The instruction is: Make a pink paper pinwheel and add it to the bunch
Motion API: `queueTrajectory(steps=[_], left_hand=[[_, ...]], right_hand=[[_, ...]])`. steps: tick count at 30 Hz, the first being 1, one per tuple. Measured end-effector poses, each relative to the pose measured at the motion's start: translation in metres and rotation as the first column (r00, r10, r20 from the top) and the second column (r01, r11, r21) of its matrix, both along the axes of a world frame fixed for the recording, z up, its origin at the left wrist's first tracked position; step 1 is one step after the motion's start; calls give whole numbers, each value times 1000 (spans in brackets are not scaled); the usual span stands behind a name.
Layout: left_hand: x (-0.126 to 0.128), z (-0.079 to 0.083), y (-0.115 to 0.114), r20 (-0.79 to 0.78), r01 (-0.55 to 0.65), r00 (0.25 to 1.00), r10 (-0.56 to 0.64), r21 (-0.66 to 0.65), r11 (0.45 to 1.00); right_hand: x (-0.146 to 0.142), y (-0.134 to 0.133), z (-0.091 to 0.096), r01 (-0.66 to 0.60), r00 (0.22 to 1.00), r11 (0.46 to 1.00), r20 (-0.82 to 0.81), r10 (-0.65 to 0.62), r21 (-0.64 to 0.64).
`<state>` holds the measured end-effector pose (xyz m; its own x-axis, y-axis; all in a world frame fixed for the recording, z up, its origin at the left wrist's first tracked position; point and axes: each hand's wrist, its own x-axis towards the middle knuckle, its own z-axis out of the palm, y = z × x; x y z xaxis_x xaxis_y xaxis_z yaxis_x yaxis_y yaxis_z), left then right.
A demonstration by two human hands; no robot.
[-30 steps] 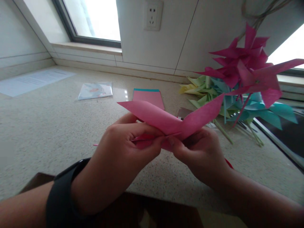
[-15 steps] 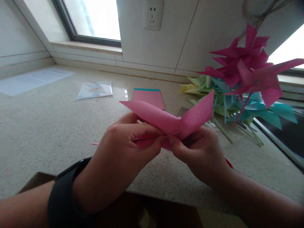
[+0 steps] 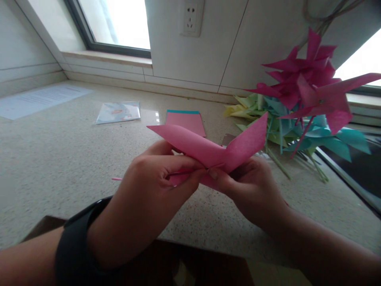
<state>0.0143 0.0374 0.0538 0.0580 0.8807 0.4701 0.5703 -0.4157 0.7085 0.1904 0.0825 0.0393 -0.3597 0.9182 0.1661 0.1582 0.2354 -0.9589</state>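
Note:
A pink paper pinwheel [image 3: 196, 143] is held up over the counter, its blades curling toward the middle. My left hand [image 3: 157, 182] is closed on it, thumb and forefinger pinching near the centre. From the other side my right hand [image 3: 247, 186] grips it too, with the thumb pressed at the centre and the other fingers behind the paper. A thin stick or wire shows across the middle between the thumbs. The end of a slim pink stick [image 3: 116, 179] pokes out left of my left hand. The back of the pinwheel is hidden.
Behind my hands lies a stack of pink paper [image 3: 186, 121] with a blue edge. A plastic-wrapped packet [image 3: 118, 112] and a printed sheet [image 3: 38, 100] lie left. Finished magenta pinwheels [image 3: 312, 79] rise above blue ones [image 3: 327, 137] and yellow-green ones [image 3: 247, 105] at right, beside a dark hob [image 3: 357, 167].
Both hands keep their hold on the pinwheel. The right thumb has shifted slightly at the centre; a red edge beside the right wrist is now mostly hidden.

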Motion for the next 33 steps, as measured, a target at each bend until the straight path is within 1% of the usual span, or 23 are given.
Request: queueTrajectory(steps=[4, 11, 19, 23, 26, 30, 33], left_hand=[[0, 1, -1, -27, -19, 999, 19, 3, 1000], [0, -1, -3, -61, -54, 997, 57, 46, 997], [0, -2, -2, -53, -44, 998, 45, 24, 999], [-1, -2, -2, -78, -42, 996, 44, 34, 999], [-1, -3, -1, -90, -24, 996, 27, 34, 999], [0, -5, 0, -82, -2, 997, 3, 15, 1000], [1, -4, 0, -91, -12, 996, 14, 26, 1000]], right_hand=[[1, 1, -2, -13, 1000, 999, -2, 13, -30], [1, 0, 0, -10, 1000, 1000, 4, 10, 6], [3, 2, 0, -7, 1000, 999, 6, 7, 42], [2, 3, -2, -7, 1000, 1000, -19, 7, 20], [0, 3, -1, 18, 999, 1000, -30, -19, -5], [-4, 1, 1, 52, 998, 998, -35, -51, 26], [-5, -1, 1, 48, 998, 997, -40, -46, 52]])
